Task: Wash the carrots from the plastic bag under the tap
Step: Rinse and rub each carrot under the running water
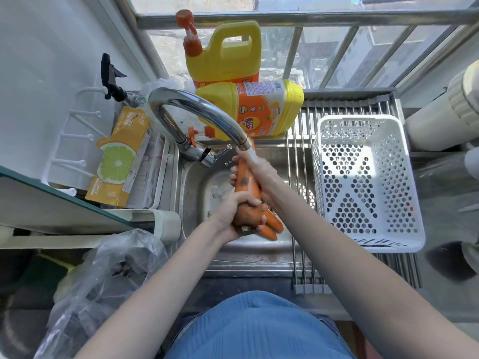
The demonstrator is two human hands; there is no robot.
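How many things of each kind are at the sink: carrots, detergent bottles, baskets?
Orange carrots: 3, one held under the tap, two lying in the sink
Yellow plastic detergent bottles: 2
White perforated plastic basket: 1
Total: 6

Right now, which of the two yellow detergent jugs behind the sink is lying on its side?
The nearer jug, just behind the tap, lies on its side showing its orange label. The other jug stands upright behind it, orange pump on top.

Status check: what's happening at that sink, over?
Left hand grips carrot at thick end; right hand rubs it under the tap. More carrots in sink. Nothing in the way.
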